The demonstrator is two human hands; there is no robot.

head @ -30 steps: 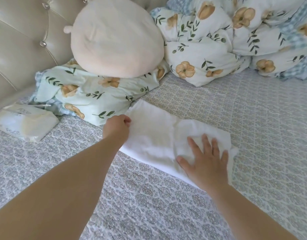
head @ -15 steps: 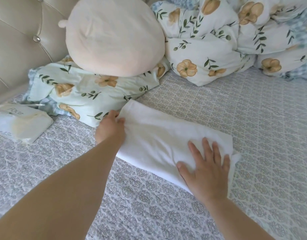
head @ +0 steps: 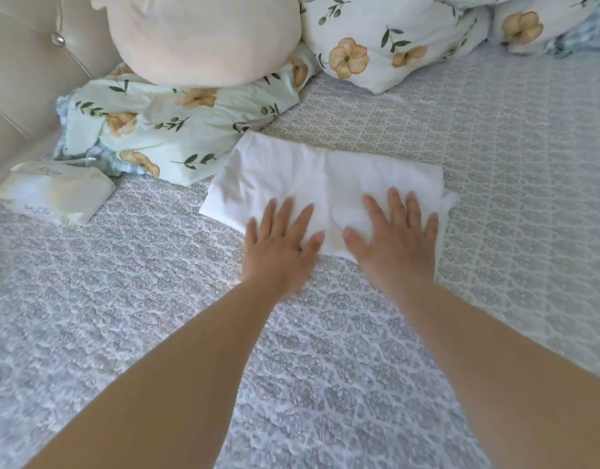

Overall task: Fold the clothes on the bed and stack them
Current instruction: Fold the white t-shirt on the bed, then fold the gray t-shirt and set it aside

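A: How were the hands set on it?

B: From my remote seat, I saw both flat, fingers straight and spread, gripping nothing. The left hand (head: pixel 280 245) pressed down on the near edge of the folded white garment (head: pixel 312 177), its heel over the bedspread (head: pixel 495 164). The right hand (head: pixel 393 245) pressed on the garment's right half, beside the left, the 2 not touching.

A: And where did the garment lie?

B: Flat on the patterned grey bedspread, a long folded strip. Its far left corner sat just beside the floral pillow (head: pixel 156 130). A round cream cushion (head: pixel 203 38) rested on top of that pillow.

A: Anything else I should log?

B: 1 pack of tissues (head: pixel 54 191) lay at the left, near the padded headboard (head: pixel 20 79). A bunched floral duvet (head: pixel 393 38) lay at the back, well apart from the hands.
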